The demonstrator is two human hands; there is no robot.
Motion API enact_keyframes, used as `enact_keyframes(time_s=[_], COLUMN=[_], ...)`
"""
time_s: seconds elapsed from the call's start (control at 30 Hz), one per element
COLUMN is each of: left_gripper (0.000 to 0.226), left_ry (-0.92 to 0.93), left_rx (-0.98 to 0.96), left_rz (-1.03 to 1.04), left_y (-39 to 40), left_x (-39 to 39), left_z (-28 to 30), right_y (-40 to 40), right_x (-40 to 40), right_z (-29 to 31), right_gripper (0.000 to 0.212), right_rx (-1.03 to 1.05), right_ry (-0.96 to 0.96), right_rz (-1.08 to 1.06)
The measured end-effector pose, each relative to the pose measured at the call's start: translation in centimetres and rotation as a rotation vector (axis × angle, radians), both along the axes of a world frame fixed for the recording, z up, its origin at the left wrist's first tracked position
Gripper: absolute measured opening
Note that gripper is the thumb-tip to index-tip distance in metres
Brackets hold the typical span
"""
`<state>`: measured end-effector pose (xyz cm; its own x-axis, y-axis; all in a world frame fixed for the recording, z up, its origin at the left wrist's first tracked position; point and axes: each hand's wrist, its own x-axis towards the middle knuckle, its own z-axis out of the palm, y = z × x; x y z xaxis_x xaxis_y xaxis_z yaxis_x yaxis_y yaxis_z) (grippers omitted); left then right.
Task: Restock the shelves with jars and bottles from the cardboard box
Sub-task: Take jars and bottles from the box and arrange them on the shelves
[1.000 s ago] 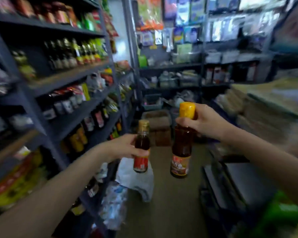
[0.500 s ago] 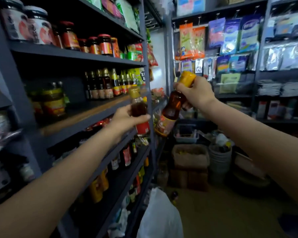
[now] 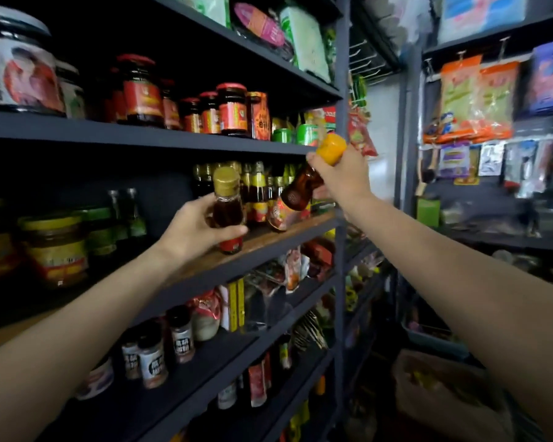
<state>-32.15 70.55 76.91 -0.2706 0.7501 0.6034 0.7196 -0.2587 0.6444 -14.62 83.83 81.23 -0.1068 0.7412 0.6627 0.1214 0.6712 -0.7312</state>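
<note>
Both hands (image 3: 198, 228) gripping btls (image 3: 227, 208), wood shelf (image 3: 268, 240)

gold-capped bottle (image 3: 226, 208), yellow-capped bottle (image 3: 296, 199) (both amber)

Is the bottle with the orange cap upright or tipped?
Tipped. The right hand holds the bottle by its neck, base slanting toward the shelf.

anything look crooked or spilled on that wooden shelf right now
No spill shows. Only the orange-capped bottle is askew: the right hand holds it by the neck, tilted, base toward the wooden shelf. The small gold-capped bottle in the left hand is upright.
</note>
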Motion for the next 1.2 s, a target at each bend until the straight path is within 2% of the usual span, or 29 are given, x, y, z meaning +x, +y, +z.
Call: enact_keyframes(time_s=[0.1,0.23,0.5,0.6,0.73,0.87,0.97,1.03,1.2], left_gripper=[0.039,0.043,0.037,0.037,0.037,0.042,0.046,0.047,0.041], left_ry=[0.018,0.082,0.029,-0.054,-0.201,-0.244,-0.294,-0.325,-0.308], left_rx=[0.077,0.02,-0.018,-0.025,-0.016,-0.033,-0.037,-0.032,-0.024], left_rz=[0.035,0.097,0.311,0.406,0.528,0.628,0.662,0.68,0.698], left_y=[1.9,4.1,9.2,11.8,14.8,16.2,16.7,16.9,17.5], left_x=[-1.2,-2.7,-4.4,-4.4,-4.0,-3.5,-3.3,-3.2,-2.9], left_z=[0.2,1.0,0.4,0.5,0.4,-0.1,-0.3,-0.4,-0.1], right_y=[2.2,6.5,13.0,15.0,17.4,18.9,19.2,19.1,19.1], right_x=[-2.6,-5.2,-9.2,-10.0,-10.7,-11.9,-13.7,-14.8,-16.8], right_z=[1.0,2.2,1.8,1.4,-0.1,-0.2,-1.1,-1.9,-2.3], right_gripper=[0.045,0.031,0.034,0.032,0.047,0.047,0.04,0.041,0.053], right_rx=[0.012,0.029,0.259,0.365,0.556,0.469,0.187,0.011,-0.009], right_ry=[-0.022,-0.11,-0.463,-0.533,-0.593,-0.517,-0.29,-0.206,-0.305], right_rz=[0.115,0.202,0.409,0.463,0.435,0.492,0.587,0.607,0.594])
